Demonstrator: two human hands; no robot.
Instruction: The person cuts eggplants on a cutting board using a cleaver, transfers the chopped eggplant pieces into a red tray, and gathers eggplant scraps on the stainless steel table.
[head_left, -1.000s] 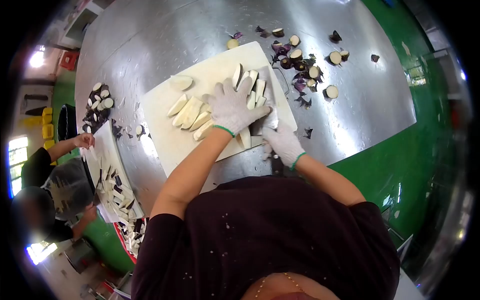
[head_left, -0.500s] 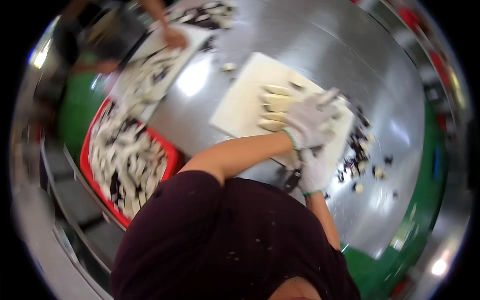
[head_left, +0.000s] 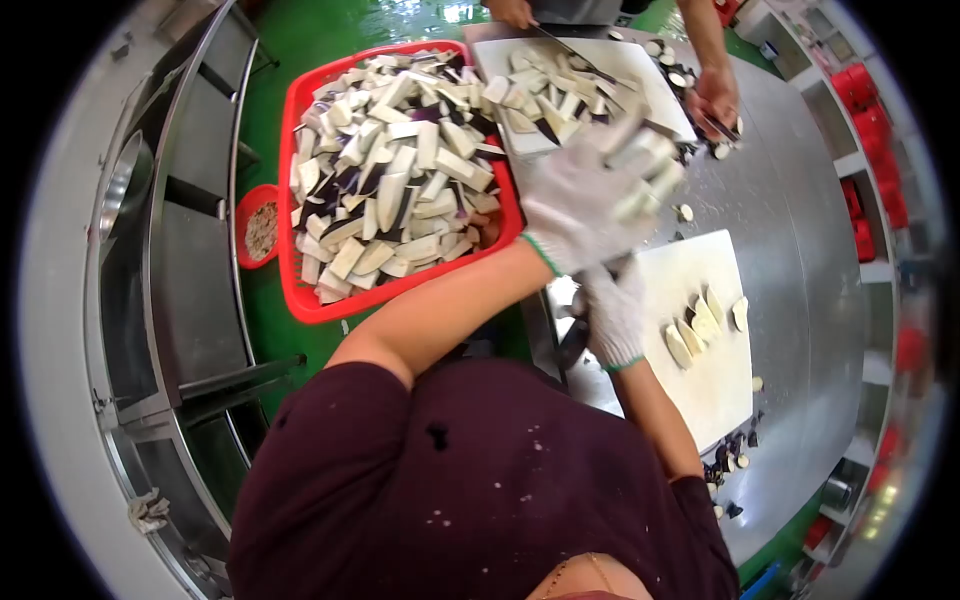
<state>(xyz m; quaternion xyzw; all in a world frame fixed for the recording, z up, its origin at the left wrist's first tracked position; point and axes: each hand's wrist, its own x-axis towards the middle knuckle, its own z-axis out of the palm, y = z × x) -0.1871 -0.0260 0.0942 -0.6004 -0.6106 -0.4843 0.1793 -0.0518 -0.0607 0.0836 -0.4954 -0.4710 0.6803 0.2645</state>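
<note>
Cut eggplant pieces, pale and blurred, lie under and beside the stretched, spread fingers of my gloved left hand. Just below it, my gloved right hand is closed around the knife; the dark handle shows by its palm, and the blade is mostly hidden beneath my left hand. Both hands are between a red basket heaped with eggplant strips and a white cutting board. Several thick pale eggplant wedges rest on that board.
Across the steel table, a co-worker's hand is near a second white board with cut strips and a knife. Eggplant ends lie by my board. A small red bowl and metal shelving are at left.
My view has turned toward the basket. Both hands have moved left, off the middle of the board, with the knife and a batch of pieces; several wedges stay behind on the board.
</note>
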